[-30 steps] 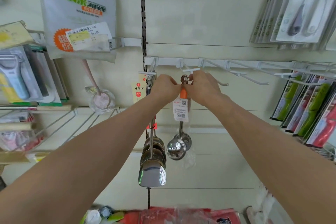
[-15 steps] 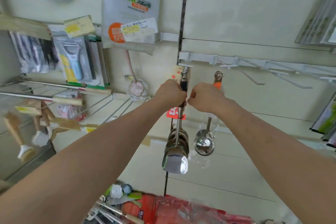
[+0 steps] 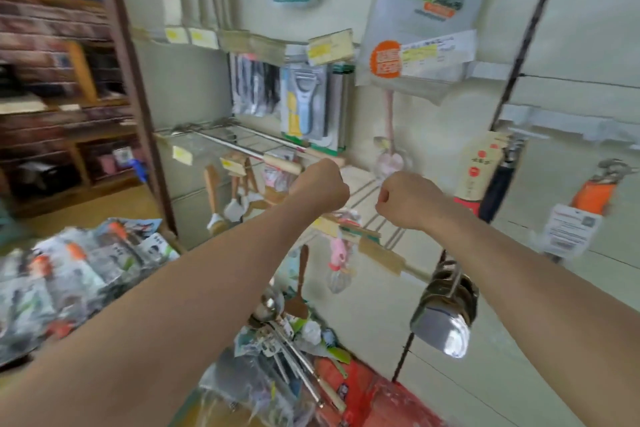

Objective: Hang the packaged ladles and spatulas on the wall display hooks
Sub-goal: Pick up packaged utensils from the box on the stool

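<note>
Both hands hang in the air in front of the wall display, level with each other and a little apart. The left hand [image 3: 322, 189] is curled into a fist with its back toward the camera, and nothing shows in it. The right hand [image 3: 407, 203] is also a closed fist, thumb tucked against the fingers, with nothing visible in it.

Far right of the right hand, an orange-handled ladle [image 3: 590, 196] hangs on the wall from a hook that is too blurred to make out, and a white label [image 3: 569, 229] dangles just below its handle. Between that ladle and the right forearm hangs a nested stack of steel ladles [image 3: 446, 314], bowls low and shiny, with a dark handle [image 3: 498, 191] and a tan card sleeve [image 3: 479, 166] above them.

Low in the near middle, under the arms, lies a loose pile of wrapped utensils [image 3: 284, 333] with long steel and wooden handles, beside a red bag [image 3: 367, 388]. On the near left sits a heap of packaged utensils [image 3: 79, 263], some with orange handles.

On the wall to the far left of the hands, a carded peeler [image 3: 304, 104] hangs above a wire shelf [image 3: 242, 139], and a large printed bag [image 3: 433, 10] hangs at the upper right.
</note>
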Available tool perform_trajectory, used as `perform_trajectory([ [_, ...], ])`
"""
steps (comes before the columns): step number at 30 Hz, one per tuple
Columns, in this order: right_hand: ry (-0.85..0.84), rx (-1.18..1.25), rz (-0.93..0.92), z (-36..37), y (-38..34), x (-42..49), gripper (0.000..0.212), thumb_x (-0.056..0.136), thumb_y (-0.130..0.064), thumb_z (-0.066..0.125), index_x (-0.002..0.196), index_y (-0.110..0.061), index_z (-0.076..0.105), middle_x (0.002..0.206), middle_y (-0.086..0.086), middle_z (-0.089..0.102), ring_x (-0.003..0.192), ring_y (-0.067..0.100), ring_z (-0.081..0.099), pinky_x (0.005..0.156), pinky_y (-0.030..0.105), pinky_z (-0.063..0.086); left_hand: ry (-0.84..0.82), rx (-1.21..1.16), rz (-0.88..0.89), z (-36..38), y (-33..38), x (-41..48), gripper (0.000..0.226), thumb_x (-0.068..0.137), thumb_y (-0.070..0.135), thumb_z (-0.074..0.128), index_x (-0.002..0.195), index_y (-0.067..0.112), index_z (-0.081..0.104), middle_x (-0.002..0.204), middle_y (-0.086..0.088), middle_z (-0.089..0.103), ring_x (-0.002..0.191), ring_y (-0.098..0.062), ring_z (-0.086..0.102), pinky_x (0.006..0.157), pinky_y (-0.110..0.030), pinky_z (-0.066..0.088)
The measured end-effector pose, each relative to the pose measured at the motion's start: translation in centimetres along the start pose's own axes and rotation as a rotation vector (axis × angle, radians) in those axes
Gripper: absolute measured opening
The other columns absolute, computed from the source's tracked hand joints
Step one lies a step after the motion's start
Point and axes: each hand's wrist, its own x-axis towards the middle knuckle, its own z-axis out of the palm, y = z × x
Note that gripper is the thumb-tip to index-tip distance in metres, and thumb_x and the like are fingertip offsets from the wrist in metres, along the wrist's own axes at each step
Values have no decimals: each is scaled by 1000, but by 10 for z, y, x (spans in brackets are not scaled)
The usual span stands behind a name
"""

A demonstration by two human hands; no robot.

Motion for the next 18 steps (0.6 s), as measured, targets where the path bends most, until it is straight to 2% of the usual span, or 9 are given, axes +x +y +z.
perform_trajectory([
  [4,-34,10,-146,25,-54,16,23,87,-22,55,103,-11,67,107,10,66,100,29,61,73,28,43,13,56,-115,-20,-58,-8,10,84,16,50,91,10,55,91,-8,58,92,-29,60,71,-31,47],
  [7,-43,27,-243,46,-98,29,22,88,-21,53,103,-10,64,106,12,65,100,31,60,71,27,39,50,51,-243,-33,-107,-14,23,88,19,48,105,8,57,105,-9,63,98,-30,62,81,-35,52],
  [9,-61,21,-318,61,-128,37,22,91,-20,50,104,-9,63,106,13,64,100,32,60,70,28,40,93,64,-328,-43,-142,-20,28,90,23,49,112,8,57,105,-9,62,98,-30,62,78,-34,51],
  [11,-80,7,-400,75,-158,46,21,92,-20,49,100,-9,64,105,12,63,100,31,59,71,28,42,114,76,-382,-53,-177,-23,27,90,24,49,108,8,60,102,-10,63,95,-31,62,74,-34,50],
  [13,-127,9,-455,91,-187,55,20,91,-18,49,83,-10,65,90,11,63,86,28,60,61,27,42,115,82,-431,-63,-212,-27,25,89,23,49,102,5,62,99,-14,65,94,-32,63,72,-33,49],
  [15,-188,40,-491,108,-216,63,28,91,-16,50,63,-14,54,72,8,56,72,27,57,50,28,35,81,105,-484,-72,-245,-30,21,88,18,49,98,6,62,94,-11,63,94,-31,63,70,-33,50],
  [16,-204,45,-519,118,-231,68,31,91,-15,50,60,-15,50,69,7,53,71,27,56,50,28,36,77,114,-518,-76,-262,-32,17,88,17,49,96,7,61,91,-9,62,93,-30,63,70,-34,51],
  [18,-241,54,-558,135,-259,76,27,92,-16,50,66,-12,59,75,10,60,72,28,60,55,32,46,93,61,-589,-81,-294,-35,12,87,14,50,89,7,59,88,-10,63,86,-29,63,71,-35,53],
])
